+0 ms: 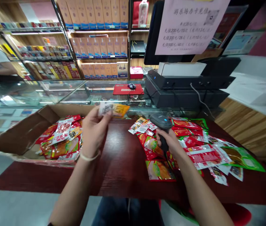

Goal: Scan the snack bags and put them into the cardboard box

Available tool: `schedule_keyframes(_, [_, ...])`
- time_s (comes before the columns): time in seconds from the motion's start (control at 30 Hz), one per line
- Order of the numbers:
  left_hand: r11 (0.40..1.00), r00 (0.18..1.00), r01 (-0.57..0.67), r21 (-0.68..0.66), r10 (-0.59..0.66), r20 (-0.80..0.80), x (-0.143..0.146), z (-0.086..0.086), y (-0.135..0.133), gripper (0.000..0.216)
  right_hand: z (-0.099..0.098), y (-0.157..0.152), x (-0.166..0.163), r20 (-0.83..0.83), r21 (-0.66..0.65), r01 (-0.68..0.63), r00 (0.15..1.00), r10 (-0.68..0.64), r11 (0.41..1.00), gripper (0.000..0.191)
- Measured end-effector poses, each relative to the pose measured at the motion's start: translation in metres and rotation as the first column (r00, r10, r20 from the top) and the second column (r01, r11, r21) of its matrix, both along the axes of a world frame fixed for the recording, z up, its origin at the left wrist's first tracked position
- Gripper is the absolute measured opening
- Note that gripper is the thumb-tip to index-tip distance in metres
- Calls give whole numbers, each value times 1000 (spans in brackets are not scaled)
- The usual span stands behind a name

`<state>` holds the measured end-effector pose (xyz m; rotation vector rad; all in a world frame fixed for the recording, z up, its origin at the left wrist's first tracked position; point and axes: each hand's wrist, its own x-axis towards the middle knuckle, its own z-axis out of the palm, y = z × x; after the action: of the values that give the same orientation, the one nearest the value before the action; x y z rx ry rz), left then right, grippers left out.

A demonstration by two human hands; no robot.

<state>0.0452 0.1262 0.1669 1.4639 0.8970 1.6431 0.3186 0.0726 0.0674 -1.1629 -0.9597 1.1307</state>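
I had the right hand (168,139) wrapped around a black scanner (160,121) over strewn packets (160,172), the left hand (97,130) pinching an orange-and-white sachet (118,110) above the table (117,157), right of the open carton (17,136); beyond stood a monitor (152,37).

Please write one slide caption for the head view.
Left hand holds a small packet; right hand grips a handheld scanner.

Glass counter (73,91) lines the far edge of the table (119,163). Illuminated shelving (129,37) stands behind. Grey floor (36,212) shows below the near edge.
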Motion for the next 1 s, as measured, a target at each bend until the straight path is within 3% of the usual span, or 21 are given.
schedule_keyframes(0.07, [960, 944, -228, 161, 259, -205, -42, 11, -12, 30, 0, 0, -1, 15, -6, -6, 1000, 6, 1000, 33])
schedule_keyframes(0.17, [813, 726, -468, 346, 577, -373, -98, 7, -15, 28, 1, -1, -2, 27, 1, -18, 999, 18, 1000, 31])
schedule_keyframes(0.23, [817, 578, -465, 341, 572, -582, -126, -4, -9, 36, 1, -1, -2, 29, 8, -30, 999, 30, 1000, 31])
schedule_keyframes(0.3, [894, 458, -379, 240, 407, -790, -142, -17, -3, 46, 2, -1, 0, 20, 15, -30, 999, 29, 999, 31])
schedule_keyframes(0.37, [946, 407, -283, 161, 270, -873, -142, -26, 0, 50, 4, -2, 4, 5, 14, -18, 1000, 18, 1000, 31])
schedule_keyframes(0.43, [964, 422, -210, 165, 241, -874, -128, -29, -2, 46, 7, -4, 8, 7, 5, 1, 1000, -1, 1000, 31])
schedule_keyframes(0.57, [971, 532, -74, 227, 231, -815, -74, -24, -12, 38, 14, -7, 20, 28, -1, 65, 998, -65, 998, 32])
schedule_keyframes(0.67, [971, 592, 100, 217, 118, -797, -24, -30, -13, 32, 17, -9, 31, 22, 12, 102, 995, -102, 995, 30])
schedule_keyframes(0.73, [953, 587, 244, 182, 5, -809, 12, -45, -9, 31, 19, -11, 39, 15, 23, 137, 990, -137, 990, 30])
schedule_keyframes(0.87, [865, 448, 492, 94, -159, -880, 80, -89, -1, 30, 20, -13, 55, 6, 26, 206, 978, -207, 978, 32])
schedule_keyframes(1.0, [794, 245, 606, 35, -145, -958, 125, -126, -1, 51, 18, -16, 67, -6, 67, 237, 971, -237, 969, 34])
